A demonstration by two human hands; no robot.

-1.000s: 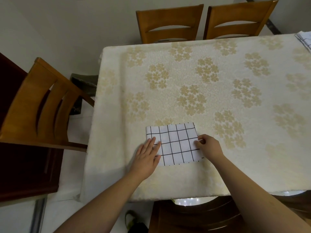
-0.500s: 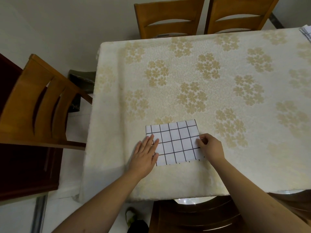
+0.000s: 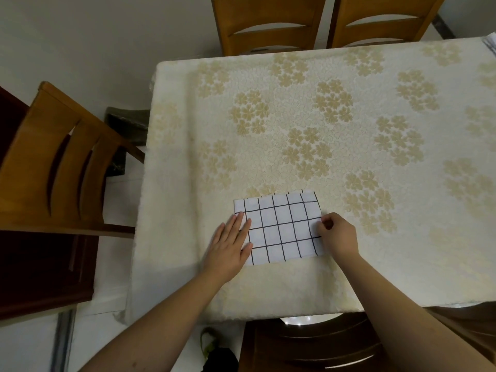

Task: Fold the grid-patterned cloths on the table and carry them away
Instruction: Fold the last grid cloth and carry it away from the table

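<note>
Cloth (image 3: 279, 228) lies folded to a small rectangle near the table's (image 3: 295, 285) near edge. Your left hand (image 3: 228, 249) presses flat on its left edge; your right hand (image 3: 338, 234) pinches its right edge. Expect one more fold, then carrying. Another grid cloth (image 3: 489, 42) waits at the far right corner.

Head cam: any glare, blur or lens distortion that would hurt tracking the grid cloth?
Head view: soft even light, no hard shadows on the grid cloth, lines crisp. Wide-angle bending curves the table edges and splays the chairs. The only glare is a small bright reflection below the near table edge. Left hand and right hand sharp; slight softness toward the corners.
</note>
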